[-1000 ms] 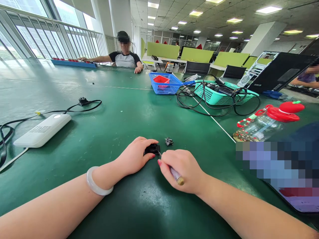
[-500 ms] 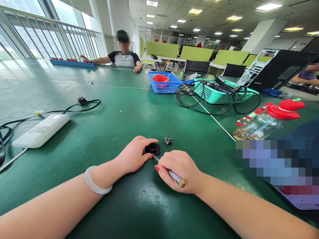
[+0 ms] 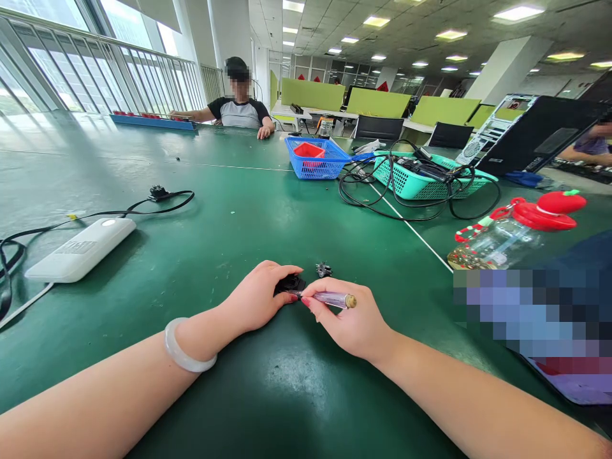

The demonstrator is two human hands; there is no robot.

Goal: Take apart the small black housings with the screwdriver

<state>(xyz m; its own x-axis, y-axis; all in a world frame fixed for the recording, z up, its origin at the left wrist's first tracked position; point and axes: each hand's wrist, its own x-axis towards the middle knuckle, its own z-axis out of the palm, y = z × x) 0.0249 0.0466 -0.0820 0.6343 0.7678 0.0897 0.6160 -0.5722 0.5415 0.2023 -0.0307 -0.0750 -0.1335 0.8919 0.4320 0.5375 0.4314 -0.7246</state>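
My left hand point(image 3: 261, 296) rests on the green table point(image 3: 201, 255) and grips a small black part point(image 3: 289, 284) between thumb and fingers. My right hand point(image 3: 351, 319) holds a slim screwdriver point(image 3: 329, 298) with a clear purple handle, lying almost level, its tip at the black part. A small dark metal piece point(image 3: 324, 269) lies loose just beyond both hands. A pale bangle point(image 3: 184, 354) sits on my left wrist.
A white box with black cables point(image 3: 79, 248) lies at the left. Further back stand a blue basket point(image 3: 315, 159) and a teal basket with cables point(image 3: 421, 178). A clear bottle with a red lid point(image 3: 516, 233) lies at the right. A person sits at the far side.
My right hand has turned the screwdriver from a steep slant to nearly level, its handle end swinging up and to the right. The left hand stays on the black part.
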